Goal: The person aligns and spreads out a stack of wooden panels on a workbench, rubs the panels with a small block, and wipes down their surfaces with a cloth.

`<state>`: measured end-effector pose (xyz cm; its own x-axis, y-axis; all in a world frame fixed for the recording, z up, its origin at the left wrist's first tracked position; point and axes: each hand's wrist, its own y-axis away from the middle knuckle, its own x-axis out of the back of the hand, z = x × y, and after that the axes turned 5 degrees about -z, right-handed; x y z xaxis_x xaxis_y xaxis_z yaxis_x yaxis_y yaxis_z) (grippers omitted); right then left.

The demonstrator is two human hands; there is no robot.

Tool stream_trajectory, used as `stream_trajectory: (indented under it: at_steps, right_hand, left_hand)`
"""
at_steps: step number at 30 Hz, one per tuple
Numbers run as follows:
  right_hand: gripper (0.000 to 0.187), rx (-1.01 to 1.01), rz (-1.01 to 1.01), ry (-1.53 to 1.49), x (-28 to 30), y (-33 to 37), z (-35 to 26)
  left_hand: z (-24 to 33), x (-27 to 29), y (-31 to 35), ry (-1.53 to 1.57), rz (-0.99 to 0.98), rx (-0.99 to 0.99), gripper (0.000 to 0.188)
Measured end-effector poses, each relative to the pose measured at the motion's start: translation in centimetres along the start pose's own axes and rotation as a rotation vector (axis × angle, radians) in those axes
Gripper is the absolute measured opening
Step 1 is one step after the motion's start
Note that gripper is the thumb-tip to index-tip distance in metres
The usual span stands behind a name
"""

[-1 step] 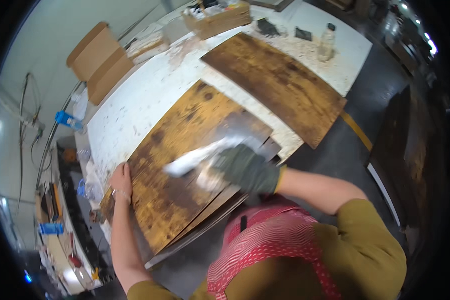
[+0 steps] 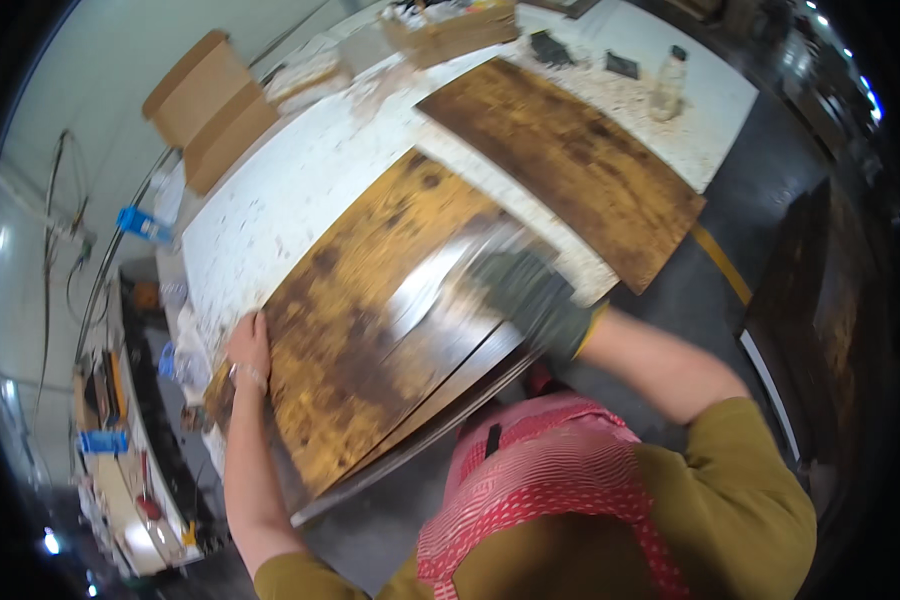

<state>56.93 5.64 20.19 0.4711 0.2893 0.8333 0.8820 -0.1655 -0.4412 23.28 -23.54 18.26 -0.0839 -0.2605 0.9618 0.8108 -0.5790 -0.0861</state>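
A wood-look board (image 2: 340, 330), brown with dark blotches, lies near me, partly over other boards at its front edge. My left hand (image 2: 250, 345), bare, with a bracelet at the wrist, grips this board's left edge. My right hand (image 2: 532, 295), in a dark green glove, is pressed on the right part of the same board. It is closed on a white cloth (image 2: 430, 285), and both are smeared by motion. Much of the cloth is hidden under the glove. A second wood-look board (image 2: 570, 165) lies beyond, to the right, apart from both hands.
The white table (image 2: 310, 190) carries dust and specks. At its back are an open cardboard box (image 2: 225, 120), a filled carton (image 2: 460, 40) and a clear bottle (image 2: 668, 85). Dark boards (image 2: 800, 300) stand at the right. A cluttered shelf (image 2: 130, 500) is at the left.
My right hand and the cloth have moved right and slightly away from me across the board. My left hand stays at the left edge. The view has shifted slightly.
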Motion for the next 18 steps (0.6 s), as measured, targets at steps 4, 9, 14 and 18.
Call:
stream_trajectory:
  at_steps: [4, 9, 14, 18]
  right_hand:
    - [0.031, -0.571, -0.216, 0.024, 7.6, -1.8, 5.8]
    - [0.032, 0.152, -0.098, 0.083, -5.6, -1.0, -7.9]
    - [0.019, 0.25, -0.329, -0.129, -11.8, -3.2, -22.3]
    - [0.029, -0.099, 0.009, 0.246, -3.8, -0.2, -8.7]
  left_hand:
    - [0.6, 0.0, -0.1, -0.105, -0.039, 0.061, 0.04]
    - [0.4, 0.1, -0.1, -0.107, -0.068, 0.056, 0.041]
    - [-0.2, 0.0, 0.2, -0.087, -0.044, 0.022, 0.04]
    - [0.4, 0.7, 0.3, -0.053, -0.105, 0.037, 0.041]
